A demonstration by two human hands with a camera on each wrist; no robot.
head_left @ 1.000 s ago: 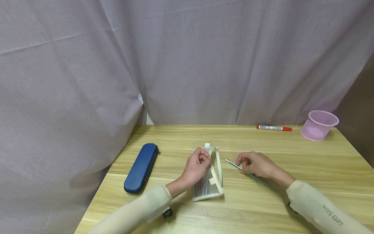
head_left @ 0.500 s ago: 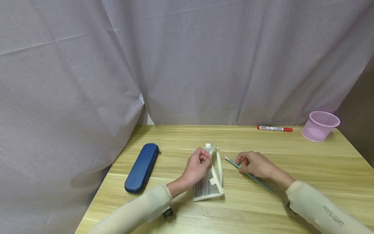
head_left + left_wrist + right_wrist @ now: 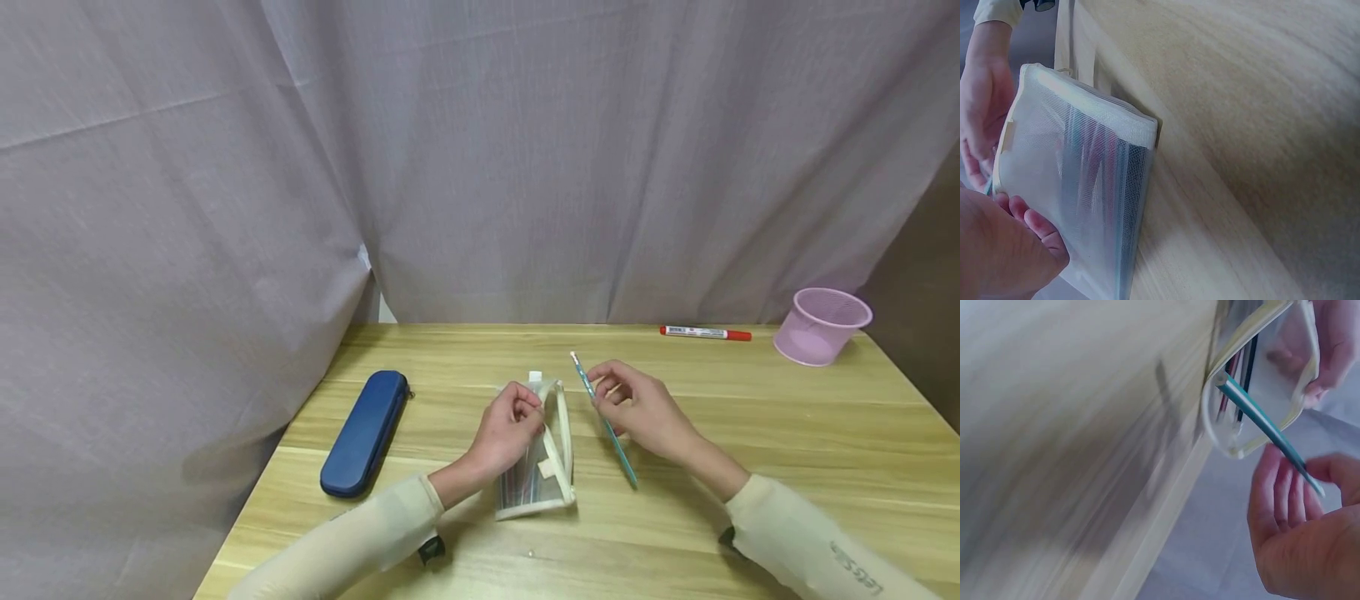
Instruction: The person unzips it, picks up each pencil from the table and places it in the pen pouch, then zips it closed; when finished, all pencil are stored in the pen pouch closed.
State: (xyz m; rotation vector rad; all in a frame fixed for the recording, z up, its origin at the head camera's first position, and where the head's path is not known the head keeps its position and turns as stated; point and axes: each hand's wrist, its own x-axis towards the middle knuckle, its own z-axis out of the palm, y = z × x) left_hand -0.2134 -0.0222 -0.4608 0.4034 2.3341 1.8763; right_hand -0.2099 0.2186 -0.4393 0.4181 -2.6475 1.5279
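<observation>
My left hand (image 3: 504, 427) pinches one edge of the opening of a see-through mesh pencil pouch (image 3: 528, 493) with cream trim. The pouch's mouth gapes toward the right. In the left wrist view, several long thin items (image 3: 1094, 169), pink and dark, show through its mesh. A teal pencil (image 3: 622, 458) with a whitish end is held between the thumb and fingers of my right hand (image 3: 647, 414), just right of the pouch. In the right wrist view the pencil (image 3: 1266, 422) crosses in front of the open mouth; whether it touches the rim I cannot tell.
A blue zipped pencil case (image 3: 363, 433) lies to the left on the wooden table (image 3: 450, 354). A red and white marker (image 3: 705, 332) lies near the back edge, beside a pink mesh pen cup (image 3: 817, 329) at the back right. Grey cloth (image 3: 487, 167) hangs behind.
My right hand has moved a little left and away from me, raising the pencil and swinging it from a slant to a steeper angle beside the pouch. My left hand keeps its place.
</observation>
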